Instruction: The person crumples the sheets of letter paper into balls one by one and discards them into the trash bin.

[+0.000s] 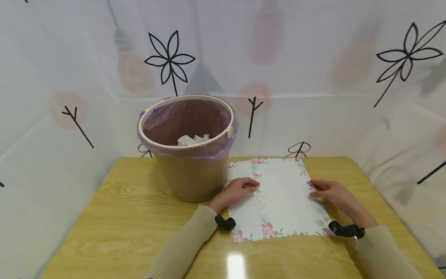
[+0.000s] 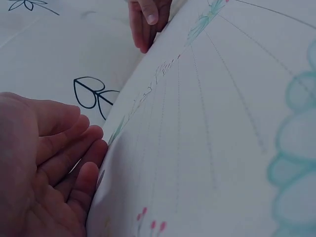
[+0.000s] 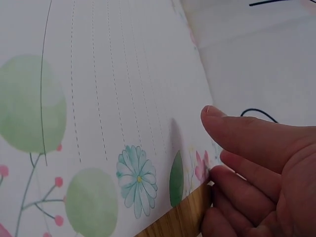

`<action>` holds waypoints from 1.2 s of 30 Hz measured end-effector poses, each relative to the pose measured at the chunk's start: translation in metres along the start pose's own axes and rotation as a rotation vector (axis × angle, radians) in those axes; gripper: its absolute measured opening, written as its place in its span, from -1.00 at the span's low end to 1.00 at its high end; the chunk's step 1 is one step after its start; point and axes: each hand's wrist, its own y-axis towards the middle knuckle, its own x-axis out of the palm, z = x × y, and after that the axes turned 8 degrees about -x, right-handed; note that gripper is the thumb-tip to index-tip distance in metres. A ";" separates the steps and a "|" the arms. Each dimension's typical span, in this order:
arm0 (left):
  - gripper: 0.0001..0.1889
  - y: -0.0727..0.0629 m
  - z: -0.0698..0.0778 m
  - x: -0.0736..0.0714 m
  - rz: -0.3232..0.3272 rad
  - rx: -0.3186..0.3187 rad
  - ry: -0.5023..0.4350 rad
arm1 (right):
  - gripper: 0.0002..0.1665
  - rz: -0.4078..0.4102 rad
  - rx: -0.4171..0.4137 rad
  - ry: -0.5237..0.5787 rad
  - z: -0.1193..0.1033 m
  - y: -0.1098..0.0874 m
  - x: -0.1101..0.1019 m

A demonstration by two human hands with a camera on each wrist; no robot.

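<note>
Two sheets of paper with printed flower borders lie overlapped on the wooden table. The upper sheet (image 1: 282, 197) covers part of the lower sheet (image 1: 242, 226) at its left; dashed lines show on the paper in both wrist views. My left hand (image 1: 240, 190) lies over the lower sheet, its loosely bent fingertips (image 2: 98, 148) right at the paper's edge. At the opposite edge is my right hand (image 1: 331, 192). Its thumb (image 3: 232, 126) stands apart from the fingers, and a fingertip touches the flowered border.
Left of the sheets stands a bin (image 1: 195, 178) lined with a purple bag, with crumpled white paper (image 1: 191, 140) inside. The left forearm passes close in front of it. A patterned white cloth (image 1: 313, 116) hangs behind the table (image 1: 115, 232).
</note>
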 end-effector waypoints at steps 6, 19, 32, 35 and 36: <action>-0.74 0.004 -0.003 0.001 -0.003 0.002 0.040 | -0.05 -0.002 0.020 -0.057 0.001 0.000 0.001; -0.75 0.003 -0.002 0.003 -0.007 -0.025 0.019 | -0.05 0.011 0.024 -0.106 -0.002 -0.005 0.007; -0.65 -0.004 0.005 0.003 -0.010 -0.050 0.025 | -0.16 -0.038 -0.028 -0.148 -0.009 -0.003 0.010; -0.61 -0.005 0.008 0.003 -0.014 -0.056 0.022 | -0.18 -0.056 -0.063 -0.165 -0.015 -0.003 0.015; -0.60 -0.006 0.009 0.003 -0.019 -0.056 0.020 | -0.18 -0.065 -0.073 -0.166 -0.018 -0.002 0.017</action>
